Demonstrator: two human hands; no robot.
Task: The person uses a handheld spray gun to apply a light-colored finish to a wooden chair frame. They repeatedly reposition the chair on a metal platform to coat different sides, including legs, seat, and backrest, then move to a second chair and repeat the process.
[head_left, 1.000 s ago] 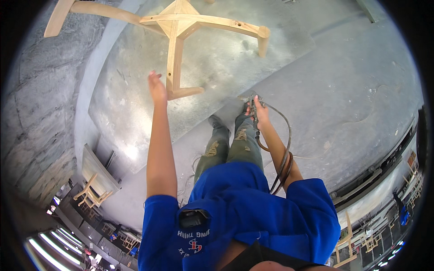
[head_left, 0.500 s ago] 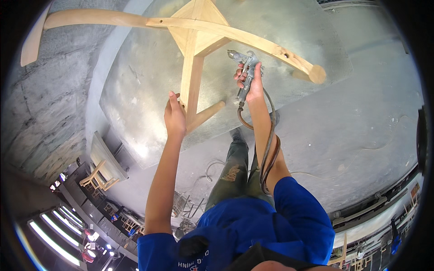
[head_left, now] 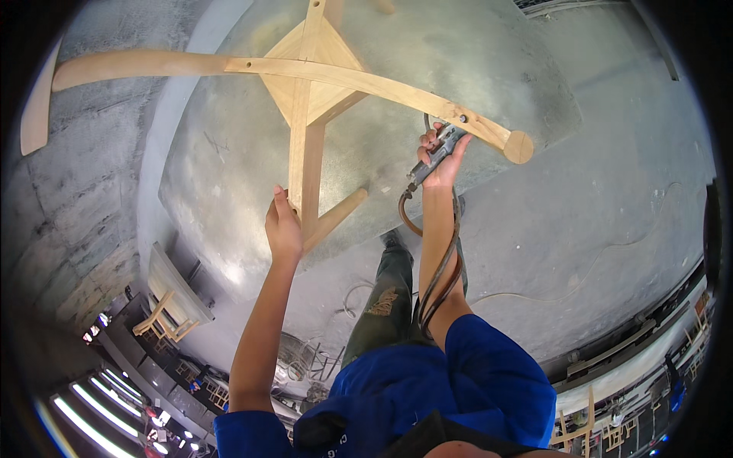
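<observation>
A light wooden chair frame (head_left: pixel 321 76) lies on a grey metal-topped table (head_left: pixel 473 84), its legs and rails spreading toward me. My left hand (head_left: pixel 283 226) grips the near wooden leg (head_left: pixel 305 179) of the frame. My right hand (head_left: pixel 441 156) is closed around a grey air tool (head_left: pixel 437 153), held against the long curved rail (head_left: pixel 397 88) close to its round end. A dark hose (head_left: pixel 435 267) runs from the tool down along my right forearm.
Grey concrete floor (head_left: pixel 611 206) lies to the right, with a thin cable (head_left: pixel 595 267) trailing across it. A concrete wall (head_left: pixel 69 206) stands at left. More wooden chair frames (head_left: pixel 164 320) sit lower left and lower right (head_left: pixel 580 427).
The chair frame has grown larger and shifted in view. My right hand with the air tool moved right along the curved rail toward its round end. My left hand stays on the leg.
</observation>
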